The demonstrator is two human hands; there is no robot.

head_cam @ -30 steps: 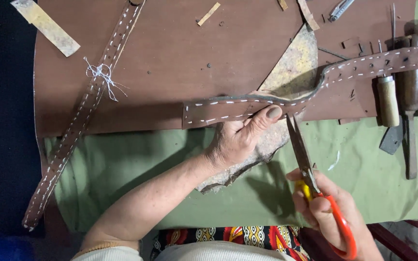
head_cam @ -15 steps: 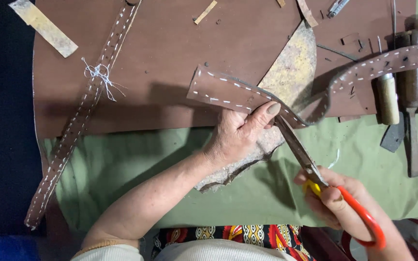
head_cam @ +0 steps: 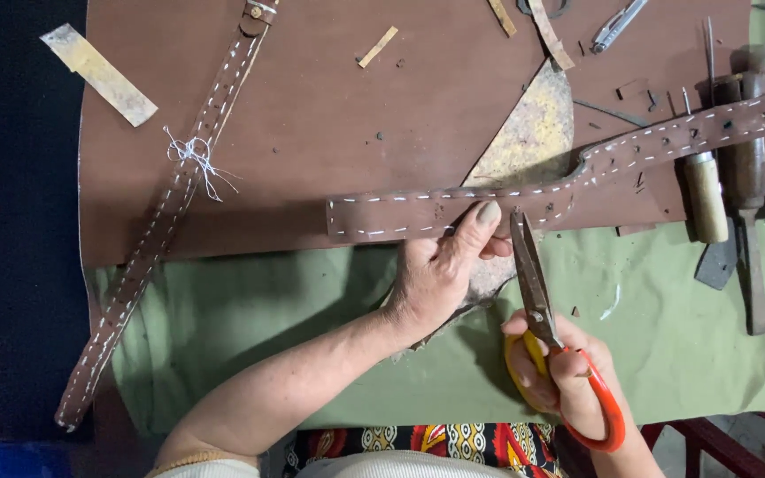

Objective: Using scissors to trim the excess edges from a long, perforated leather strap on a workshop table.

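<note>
Left hand (head_cam: 440, 270): thumb pressed on the lower edge of the stitched leather strap (head_cam: 506, 196), fingers tucked under it; closed on the strap near its squared-off left end.
Strap: brown, white stitching along both edges; runs from the grip up and to the right, across the brown board (head_cam: 329, 133).
Right hand (head_cam: 568, 376): fingers through the orange handles of the scissors (head_cam: 537, 283), clamped round them.
Scissors: blades together, tip just right of the left thumb, touching the strap's lower edge.
Under the grip: a ragged yellowish leather scrap (head_cam: 524, 133) and green cloth (head_cam: 267, 336).
Left of the grip, well apart: a second stitched strap (head_cam: 166, 221) lying slantwise, white thread (head_cam: 192, 155) knotted on it.
Right of the grip: wooden-handled tools (head_cam: 706, 190) beside the strap's far end.
</note>
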